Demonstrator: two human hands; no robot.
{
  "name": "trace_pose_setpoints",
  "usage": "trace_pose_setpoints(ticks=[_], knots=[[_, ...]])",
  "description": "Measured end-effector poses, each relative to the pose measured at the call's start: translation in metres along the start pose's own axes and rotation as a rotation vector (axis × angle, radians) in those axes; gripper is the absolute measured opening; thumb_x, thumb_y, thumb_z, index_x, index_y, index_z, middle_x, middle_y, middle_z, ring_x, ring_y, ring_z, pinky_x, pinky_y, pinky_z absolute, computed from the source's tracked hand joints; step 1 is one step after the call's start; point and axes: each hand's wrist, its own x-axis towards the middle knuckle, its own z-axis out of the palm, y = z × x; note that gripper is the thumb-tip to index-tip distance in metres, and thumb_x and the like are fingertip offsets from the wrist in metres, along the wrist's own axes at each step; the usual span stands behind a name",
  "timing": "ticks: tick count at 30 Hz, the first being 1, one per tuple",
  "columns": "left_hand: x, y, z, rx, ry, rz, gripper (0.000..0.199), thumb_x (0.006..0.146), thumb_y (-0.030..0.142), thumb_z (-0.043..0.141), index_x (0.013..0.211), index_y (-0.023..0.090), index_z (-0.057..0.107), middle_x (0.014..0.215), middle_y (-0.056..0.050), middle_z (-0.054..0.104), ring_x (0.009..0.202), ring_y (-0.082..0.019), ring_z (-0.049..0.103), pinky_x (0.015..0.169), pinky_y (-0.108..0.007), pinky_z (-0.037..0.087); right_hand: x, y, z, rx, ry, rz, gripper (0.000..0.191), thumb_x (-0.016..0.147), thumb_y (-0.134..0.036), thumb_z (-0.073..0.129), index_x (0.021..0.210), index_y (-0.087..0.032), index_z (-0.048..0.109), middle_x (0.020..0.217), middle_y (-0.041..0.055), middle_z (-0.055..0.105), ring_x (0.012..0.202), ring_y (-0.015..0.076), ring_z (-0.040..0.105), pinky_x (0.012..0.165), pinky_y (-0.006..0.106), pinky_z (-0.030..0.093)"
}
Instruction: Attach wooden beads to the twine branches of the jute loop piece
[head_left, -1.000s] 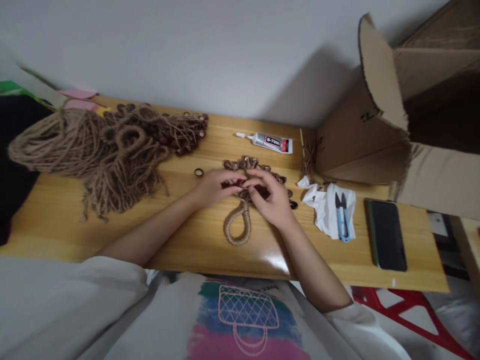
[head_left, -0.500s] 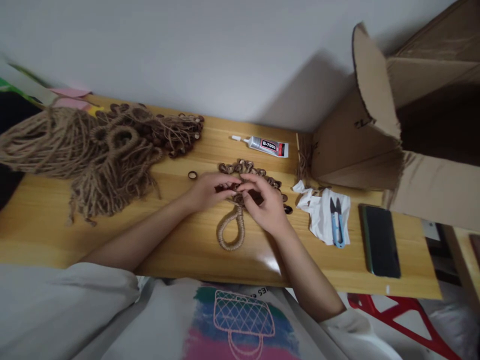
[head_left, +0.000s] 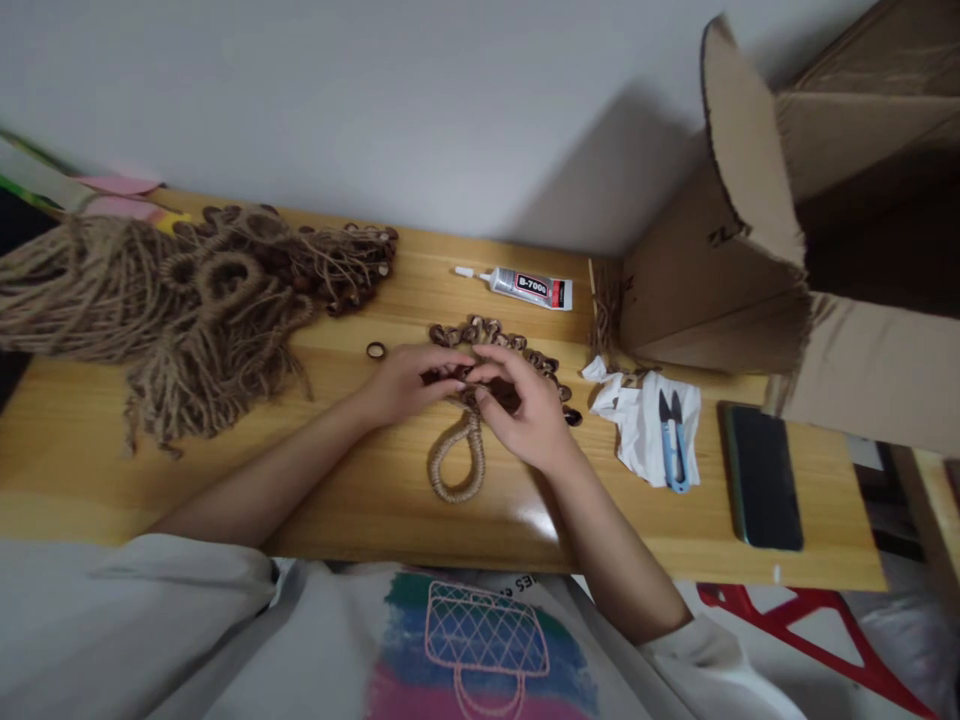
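My left hand (head_left: 409, 383) and my right hand (head_left: 523, 408) meet over a jute rope piece, thumbs and forefingers pinched close together on its cord just above the loop. The wrapped jute loop (head_left: 478, 470) lies flat below my fingers, pointing towards me. Brown shell-like rings (head_left: 491, 332) with pale insides are strung on the piece and fan out behind and to the right of my hands. Small dark brown bits show between my fingers, but their exact shape is hidden. One loose brown ring (head_left: 376, 350) lies left of my left hand.
A B-7000 glue tube (head_left: 531, 287) lies behind my hands. To the right are thread snips (head_left: 675, 440) on white plastic (head_left: 636, 440), a phone (head_left: 761, 475), twigs (head_left: 604, 310) and a large open cardboard box (head_left: 675, 270). Bundled jute cord (head_left: 210, 370) with brown rings covers the left side.
My hands stay pinched at the same spot, with only slight finger movement. The whole view has shifted a little, so the things on the table appear slightly further left.
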Motion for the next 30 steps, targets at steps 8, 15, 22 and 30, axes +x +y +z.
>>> trace_pose_setpoints(ticks=[8, 15, 22, 30], knots=[[-0.0001, 0.0007, -0.0016, -0.012, -0.009, -0.022, 0.026, 0.085, 0.037, 0.062, 0.1, 0.016, 0.071, 0.085, -0.003, 0.075, 0.072, -0.014, 0.066, 0.067, -0.022, 0.05, 0.0007, 0.0013, -0.0019, -0.039, -0.019, -0.055, 0.042, 0.08, -0.015, 0.054, 0.121, -0.022, 0.052, 0.096, 0.0017, 0.072, 0.096, 0.0178, 0.067, 0.091, 0.035, 0.052], [0.0011, 0.0021, -0.0015, -0.007, -0.005, -0.002, 0.024, 0.086, 0.035, 0.062, 0.099, 0.016, 0.071, 0.083, -0.002, 0.074, 0.071, -0.013, 0.066, 0.066, -0.021, 0.049, 0.0014, 0.0014, -0.0024, -0.048, -0.03, -0.063, 0.043, 0.079, -0.014, 0.055, 0.122, -0.021, 0.051, 0.097, 0.0022, 0.072, 0.095, 0.0179, 0.067, 0.091, 0.035, 0.051], [0.0004, 0.0013, -0.0016, 0.003, -0.002, -0.002, 0.023, 0.085, 0.031, 0.064, 0.101, 0.016, 0.071, 0.085, -0.003, 0.075, 0.071, -0.013, 0.066, 0.066, -0.022, 0.05, 0.0008, 0.0016, -0.0022, -0.053, -0.021, -0.057, 0.044, 0.079, -0.012, 0.055, 0.122, -0.021, 0.052, 0.097, 0.0018, 0.072, 0.096, 0.0181, 0.066, 0.091, 0.035, 0.05], [0.0003, 0.0029, -0.0012, -0.005, -0.007, -0.021, 0.026, 0.085, 0.034, 0.064, 0.101, 0.015, 0.071, 0.084, -0.003, 0.075, 0.07, -0.013, 0.066, 0.065, -0.021, 0.049, 0.0014, 0.004, -0.0014, -0.076, 0.004, -0.096, 0.038, 0.083, -0.011, 0.052, 0.12, -0.02, 0.052, 0.095, 0.0014, 0.073, 0.095, 0.0166, 0.066, 0.091, 0.032, 0.05]])
